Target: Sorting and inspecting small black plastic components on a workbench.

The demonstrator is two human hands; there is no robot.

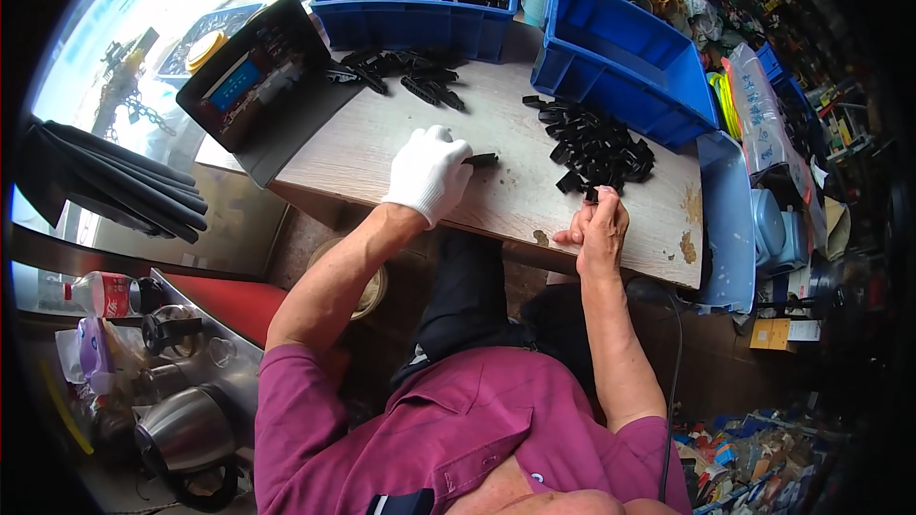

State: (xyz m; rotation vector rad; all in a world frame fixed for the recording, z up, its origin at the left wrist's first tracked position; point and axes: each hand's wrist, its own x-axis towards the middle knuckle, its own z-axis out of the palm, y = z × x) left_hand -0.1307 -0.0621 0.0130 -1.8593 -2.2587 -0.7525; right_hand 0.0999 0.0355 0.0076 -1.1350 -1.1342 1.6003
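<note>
Clock reference: table centre, 12 o'clock away from the wearer. One table (358, 148): pale wood-grain top, worn brown patches at 4 o'clock. Two deep blue rectangular plastic bins: the filled bin (410, 30) at 11 o'clock, heaped with black parts; the second bin (611, 97) at 2 o'clock, tilted. One pale blue plastic tray (730, 219), white-flecked, between 3 and 4 o'clock. One tablet (262, 76) in a dark folding case, at 10 o'clock. Two loose groups of black parts, too densely overlapped to count: a heap of small blocks (601, 148) at 3 o'clock, angular; a cluster of long parts (405, 72) at 11 o'clock, narrow and ridged. Two hands: the left hand (429, 172), in a white knit glove, at 8 o'clock, fingers curled and grasping one black strip (485, 160), which projects toward 3 o'clock near table centre; the right hand (601, 234), bare, at 4 o'clock, thumb and forefinger together at one black block (592, 195) on the heap's near edge. Whether they grip it cannot be told.
</note>
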